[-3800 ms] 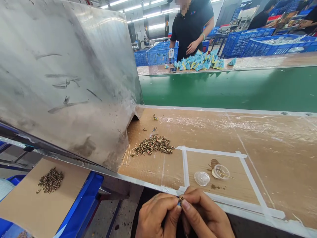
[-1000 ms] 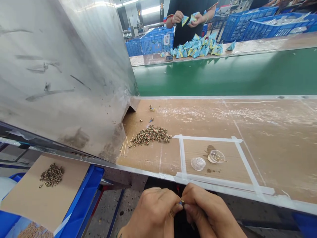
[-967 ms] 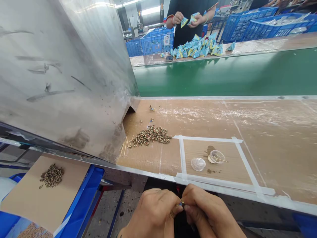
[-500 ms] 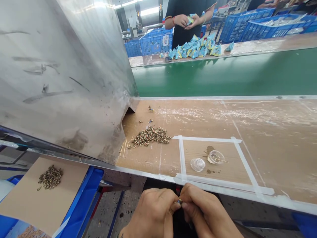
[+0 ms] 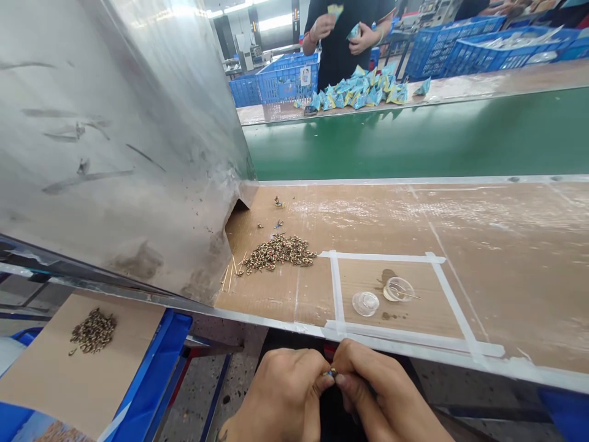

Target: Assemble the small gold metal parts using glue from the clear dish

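Tiny gold-and-blue bead piece (image 5: 330,372) is pinched btw both hands, just below the front edge of the bench, above dark clothing (image 5: 343,417). L hand (image 5: 286,385) & R hand (image 5: 380,385) meet around it; each grip is fully closed on the piece, fingers curled, tips touching it from either side. Exact finger placement is partly hidden, piece too small for detail.

Cardboard-covered bench (image 5: 497,245) sits right ahead, w/ a white tape frame (image 5: 334,288) marked on it. Inside the frame: clear plastic lid (image 5: 365,303) & clear plastic dish (image 5: 398,289) w/ a thin pin-like bit in it, just beside a brown stain (image 5: 390,279). Left of the frame: heap of gold-toned beaded bits (image 5: 278,253), a few strays further back, & thin wooden sticks (image 5: 229,276) near the foot of a steel hopper wall (image 5: 115,153).

Lower L, a cardboard sheet (image 5: 78,383) on a blue frame (image 5: 159,368) carries a 2nd heap of beaded bits (image 5: 93,331).

Past the green conveyor belt (image 5: 414,138), a co-worker (image 5: 340,43) holds sachets in both hands over a pile of blue-&-yellow sachets (image 5: 359,92), w/ blue plastic crates (image 5: 488,52) behind.
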Motion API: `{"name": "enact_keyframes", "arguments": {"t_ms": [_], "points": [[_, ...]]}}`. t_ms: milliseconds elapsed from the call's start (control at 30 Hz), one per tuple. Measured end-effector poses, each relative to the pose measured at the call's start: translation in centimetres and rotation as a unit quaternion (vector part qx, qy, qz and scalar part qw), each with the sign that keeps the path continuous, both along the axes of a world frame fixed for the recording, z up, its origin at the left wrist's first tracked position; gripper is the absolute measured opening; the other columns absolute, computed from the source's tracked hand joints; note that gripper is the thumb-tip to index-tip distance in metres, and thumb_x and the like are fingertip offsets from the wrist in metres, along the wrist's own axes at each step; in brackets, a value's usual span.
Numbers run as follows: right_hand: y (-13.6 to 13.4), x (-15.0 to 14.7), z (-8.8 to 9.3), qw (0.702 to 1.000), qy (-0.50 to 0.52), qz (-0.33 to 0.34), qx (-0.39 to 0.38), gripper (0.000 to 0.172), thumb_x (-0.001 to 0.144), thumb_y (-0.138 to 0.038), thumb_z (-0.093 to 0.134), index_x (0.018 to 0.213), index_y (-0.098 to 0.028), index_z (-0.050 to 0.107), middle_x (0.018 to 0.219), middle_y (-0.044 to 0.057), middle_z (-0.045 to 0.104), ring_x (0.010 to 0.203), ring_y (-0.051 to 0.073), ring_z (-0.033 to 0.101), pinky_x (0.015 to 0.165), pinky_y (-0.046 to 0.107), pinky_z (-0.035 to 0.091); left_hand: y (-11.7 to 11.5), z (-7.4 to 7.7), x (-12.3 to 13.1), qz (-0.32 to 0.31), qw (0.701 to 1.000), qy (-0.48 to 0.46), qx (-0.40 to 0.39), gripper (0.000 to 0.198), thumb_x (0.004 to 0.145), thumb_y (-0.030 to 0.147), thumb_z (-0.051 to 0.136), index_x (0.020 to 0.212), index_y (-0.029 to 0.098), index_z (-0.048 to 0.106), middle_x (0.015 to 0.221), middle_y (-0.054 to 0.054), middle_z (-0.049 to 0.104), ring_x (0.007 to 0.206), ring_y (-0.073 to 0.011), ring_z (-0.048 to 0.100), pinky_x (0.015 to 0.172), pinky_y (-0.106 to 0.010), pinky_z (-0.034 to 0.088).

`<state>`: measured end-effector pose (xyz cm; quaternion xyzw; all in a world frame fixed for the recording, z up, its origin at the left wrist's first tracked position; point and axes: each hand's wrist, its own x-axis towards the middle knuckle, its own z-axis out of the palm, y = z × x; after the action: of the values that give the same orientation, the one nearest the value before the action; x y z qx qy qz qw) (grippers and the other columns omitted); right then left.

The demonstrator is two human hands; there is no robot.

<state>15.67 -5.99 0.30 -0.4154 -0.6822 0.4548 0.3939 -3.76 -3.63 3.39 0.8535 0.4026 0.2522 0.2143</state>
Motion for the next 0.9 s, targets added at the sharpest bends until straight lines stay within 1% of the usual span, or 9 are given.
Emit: {"name": "enact_keyframes", "arguments": {"t_ms": [100, 167, 267, 433, 633, 733, 900], "points": [[-0.05, 0.0, -0.13, 1.0, 0.012, 0.004, 0.014, 0.027, 0.108, -0.016, 0.038, 0.084, -0.025, 0.045, 0.076, -0.002, 0.054, 0.065, 0.014, 0.055, 0.061, 0.026, 0.042, 0.02, 0.25, 0.0, -0.017, 1.0, 0.009, -0.009, 0.02, 0.094, 0.008, 0.05, 0.079, 0.02, 0.057, 0.062, 0.002, 0.064, 0.053, -0.0142, 0.065, 0.052, -0.028, 0.043], [-0.05, -0.03, -0.19, 1.0, 0.011, 0.005, 0.016, 0.026, 0.108, -0.016, 0.038, 0.084, -0.025, 0.045, 0.076, -0.002, 0.054, 0.065, 0.014, 0.055, 0.06, 0.026, 0.042, -0.02, 0.31, 0.01, -0.014, 1.0, 0.008, -0.007, 0.02, 0.093, 0.008, 0.051, 0.08, 0.021, 0.058, 0.062, 0.002, 0.064, 0.053, -0.0142, 0.065, 0.052, -0.028, 0.043], [0.04, -0.13, -0.13, 1.0, 0.004, 0.007, 0.01, 0.026, 0.108, -0.016, 0.039, 0.085, -0.024, 0.045, 0.077, -0.002, 0.055, 0.067, 0.014, 0.056, 0.062, 0.026, 0.042, -0.1, 0.09, -0.02, -0.008, 1.0, 0.006, -0.005, 0.019, 0.093, 0.007, 0.052, 0.08, 0.021, 0.058, 0.062, 0.003, 0.064, 0.053, -0.0135, 0.064, 0.053, -0.028, 0.043], [0.0, -0.17, 0.16, 1.0, 0.006, 0.007, 0.011, 0.025, 0.108, -0.016, 0.039, 0.085, -0.025, 0.046, 0.077, -0.003, 0.054, 0.066, 0.014, 0.056, 0.061, 0.026, 0.042, -0.25, -0.28, -0.14, -0.004, 1.0, -0.018, 0.016, 0.018, 0.093, 0.009, 0.052, 0.081, 0.022, 0.055, 0.06, 0.004, 0.061, 0.049, -0.0123, 0.06, 0.049, -0.028, 0.038], [-0.22, 0.03, 0.4, 1.0, -0.005, 0.008, 0.007, 0.025, 0.107, -0.015, 0.039, 0.085, -0.025, 0.046, 0.077, -0.002, 0.055, 0.066, 0.015, 0.055, 0.062, 0.027, 0.042, -0.18, 0.16, -0.14, -0.012, 1.0, 0.012, -0.003, 0.018, 0.093, 0.008, 0.053, 0.082, 0.021, 0.059, 0.063, 0.003, 0.064, 0.054, -0.0133, 0.063, 0.054, -0.029, 0.042], [-0.17, 0.1, 0.45, 1.0, -0.004, 0.006, 0.007, 0.025, 0.107, -0.016, 0.039, 0.085, -0.024, 0.047, 0.076, -0.003, 0.054, 0.065, 0.014, 0.054, 0.06, 0.026, 0.041, -0.03, 0.01, -0.11, -0.011, 1.0, -0.012, 0.004, 0.019, 0.094, 0.009, 0.052, 0.081, 0.021, 0.058, 0.062, 0.004, 0.062, 0.052, -0.013, 0.062, 0.051, -0.029, 0.04], [-0.04, 0.11, 0.51, 1.0, -0.006, 0.005, 0.003, 0.025, 0.108, -0.018, 0.041, 0.085, -0.025, 0.046, 0.075, -0.004, 0.054, 0.064, 0.013, 0.053, 0.06, 0.025, 0.041, 0.03, 0.13, -0.35, -0.026, 1.0, -0.01, -0.001, 0.019, 0.094, 0.009, 0.052, 0.081, 0.02, 0.061, 0.063, 0.003, 0.063, 0.052, -0.0134, 0.063, 0.052, -0.029, 0.042]]}}
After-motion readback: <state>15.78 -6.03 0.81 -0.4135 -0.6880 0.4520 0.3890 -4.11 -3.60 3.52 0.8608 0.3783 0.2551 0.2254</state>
